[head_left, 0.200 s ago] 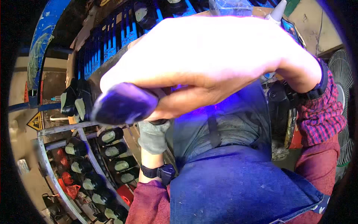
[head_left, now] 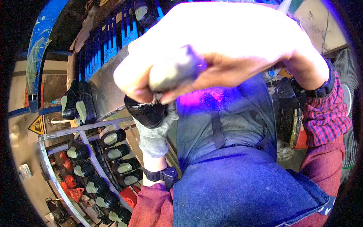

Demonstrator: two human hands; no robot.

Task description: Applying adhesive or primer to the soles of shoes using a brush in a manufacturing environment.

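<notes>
Grey and rounded, a blurred tool head [head_left: 174,73] is being gripped in the right hand [head_left: 227,49], which is closed tight around it very close to the camera and washed out by bright light. Bristle-like strands seem to be showing under it, so it may be a brush, though the blur makes that uncertain. Just below, a black shoe [head_left: 145,111] is being held up by the left hand [head_left: 153,132], which is covered by a grey knitted glove and is wrapped around the shoe from underneath; the tool is being pressed against, or held just at, the shoe's upper edge. Violet light is being thrown onto the blue apron [head_left: 234,181] behind both hands.

By the look of it, the work on this shoe is being carried out right now and is not finished: the shoe is not yet set down. Many similar black shoes with pale soles are being kept on a metal rack [head_left: 60,181] at the lower left, and further pairs are being stored on a conveyor [head_left: 102,87] with blue pegs above it. Whether those are treated cannot be told.
</notes>
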